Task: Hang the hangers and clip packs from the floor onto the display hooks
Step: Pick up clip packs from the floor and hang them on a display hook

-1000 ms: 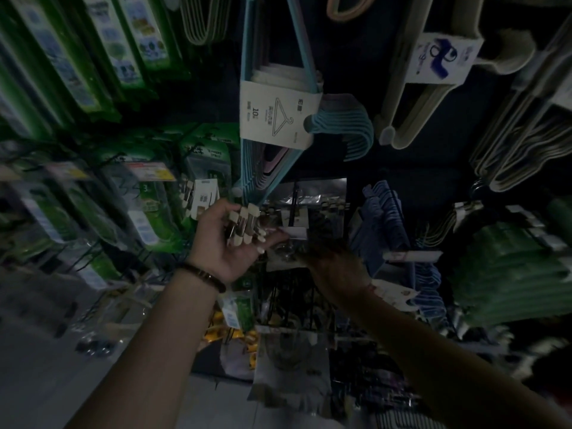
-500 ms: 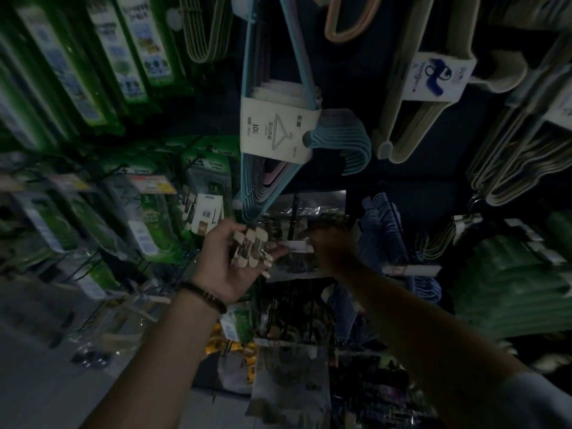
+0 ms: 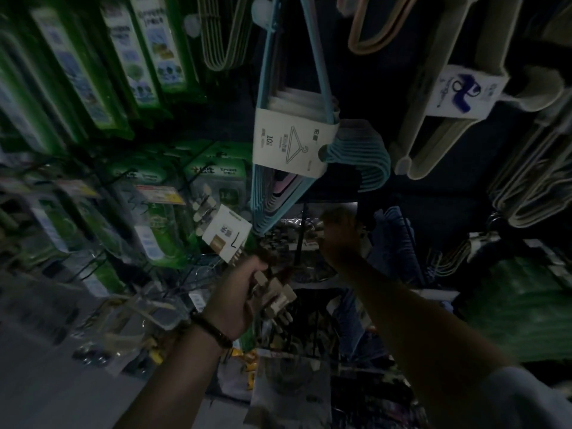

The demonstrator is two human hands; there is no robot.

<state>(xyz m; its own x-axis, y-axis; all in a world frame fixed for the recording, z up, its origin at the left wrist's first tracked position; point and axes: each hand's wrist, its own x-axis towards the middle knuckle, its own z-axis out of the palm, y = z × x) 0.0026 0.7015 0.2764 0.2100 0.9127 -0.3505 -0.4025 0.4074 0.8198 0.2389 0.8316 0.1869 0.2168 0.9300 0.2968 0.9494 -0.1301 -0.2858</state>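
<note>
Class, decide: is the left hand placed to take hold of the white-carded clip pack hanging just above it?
Probably not yet: nothing stands between the left hand and the white-carded clip pack, but it grips a bundle of clips.

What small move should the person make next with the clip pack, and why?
Probably raise the clip pack, gripped in the left hand, up to where the right hand reaches among the hanging packs: it sits below that spot, not yet hung.
</note>
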